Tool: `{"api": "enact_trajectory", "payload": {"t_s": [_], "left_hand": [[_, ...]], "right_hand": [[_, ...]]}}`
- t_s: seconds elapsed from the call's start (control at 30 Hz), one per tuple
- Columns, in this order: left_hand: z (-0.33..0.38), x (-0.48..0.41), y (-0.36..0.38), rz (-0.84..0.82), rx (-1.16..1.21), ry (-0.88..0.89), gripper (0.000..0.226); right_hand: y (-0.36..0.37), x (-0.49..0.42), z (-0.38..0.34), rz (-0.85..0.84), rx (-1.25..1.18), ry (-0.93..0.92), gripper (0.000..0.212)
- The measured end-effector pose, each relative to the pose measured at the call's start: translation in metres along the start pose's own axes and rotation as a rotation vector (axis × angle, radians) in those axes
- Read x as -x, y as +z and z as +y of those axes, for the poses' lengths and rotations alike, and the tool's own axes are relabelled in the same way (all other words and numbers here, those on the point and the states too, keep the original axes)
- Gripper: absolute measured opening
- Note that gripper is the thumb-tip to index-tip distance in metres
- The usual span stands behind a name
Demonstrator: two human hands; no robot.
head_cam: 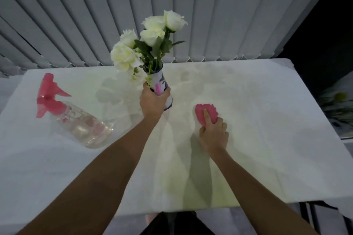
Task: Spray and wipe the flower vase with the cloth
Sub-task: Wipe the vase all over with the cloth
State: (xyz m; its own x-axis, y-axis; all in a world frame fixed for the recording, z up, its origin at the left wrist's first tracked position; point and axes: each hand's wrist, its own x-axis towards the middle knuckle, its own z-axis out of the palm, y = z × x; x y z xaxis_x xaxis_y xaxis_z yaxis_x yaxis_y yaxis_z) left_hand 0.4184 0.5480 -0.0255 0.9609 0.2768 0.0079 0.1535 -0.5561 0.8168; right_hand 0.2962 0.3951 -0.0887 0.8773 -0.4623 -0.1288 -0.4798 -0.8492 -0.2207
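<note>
Vase (162, 81) w/ white roses (152, 33) sits in our left hand (151, 103), fingers wrapped round it; our right hand (214, 135) grips pink cloth (200, 109) on surface (267, 120), near vase's right.

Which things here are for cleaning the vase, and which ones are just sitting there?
For the job: flower vase, gripped by the left hand; pink cloth, held by the right hand; spray bottle.
Just there: white roses in the vase; grey blinds; white table.
</note>
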Motion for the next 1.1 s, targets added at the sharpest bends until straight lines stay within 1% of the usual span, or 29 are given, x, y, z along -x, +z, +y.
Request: {"api": "enact_trajectory", "payload": {"t_s": [0.1, 0.2, 0.3, 0.4, 0.57, 0.7, 0.77, 0.83, 0.93, 1.1], "left_hand": [[0.0, -0.01, -0.008, -0.06, -0.063, 0.035, 0.053], [-0.005, -0.017, -0.017, -0.102, -0.061, 0.061, 0.052], [-0.008, -0.019, -0.025, -0.121, -0.014, 0.085, 0.049], [-0.003, -0.022, -0.04, -0.183, 0.057, 0.115, 0.047], [0.014, -0.026, -0.071, -0.309, 0.17, 0.194, 0.038], [0.026, -0.026, -0.094, -0.431, 0.295, 0.248, 0.031], [0.033, -0.026, -0.105, -0.493, 0.354, 0.272, 0.024], [0.039, -0.028, -0.114, -0.517, 0.397, 0.285, 0.023], [0.045, -0.034, -0.125, -0.496, 0.434, 0.256, 0.024], [0.054, -0.039, -0.141, -0.47, 0.516, 0.211, 0.023]], "right_hand": [[0.0, -0.004, -0.001, 0.011, -0.13, 0.033, 0.062], [0.002, -0.008, -0.012, 0.064, -0.414, 0.024, 0.062], [-0.004, -0.012, -0.029, 0.105, -0.634, -0.079, 0.063], [-0.02, -0.011, -0.048, 0.143, -0.758, -0.24, 0.061], [-0.056, -0.014, -0.085, 0.135, -0.778, -0.463, 0.055], [-0.075, -0.034, -0.115, 0.064, -0.83, -0.535, 0.055], [-0.082, -0.049, -0.126, 0.058, -0.835, -0.573, 0.052], [-0.093, -0.055, -0.137, 0.069, -0.828, -0.611, 0.048], [-0.106, -0.042, -0.141, 0.135, -0.851, -0.658, 0.044], [-0.097, -0.02, -0.121, 0.315, -0.72, -0.768, 0.047]]}}
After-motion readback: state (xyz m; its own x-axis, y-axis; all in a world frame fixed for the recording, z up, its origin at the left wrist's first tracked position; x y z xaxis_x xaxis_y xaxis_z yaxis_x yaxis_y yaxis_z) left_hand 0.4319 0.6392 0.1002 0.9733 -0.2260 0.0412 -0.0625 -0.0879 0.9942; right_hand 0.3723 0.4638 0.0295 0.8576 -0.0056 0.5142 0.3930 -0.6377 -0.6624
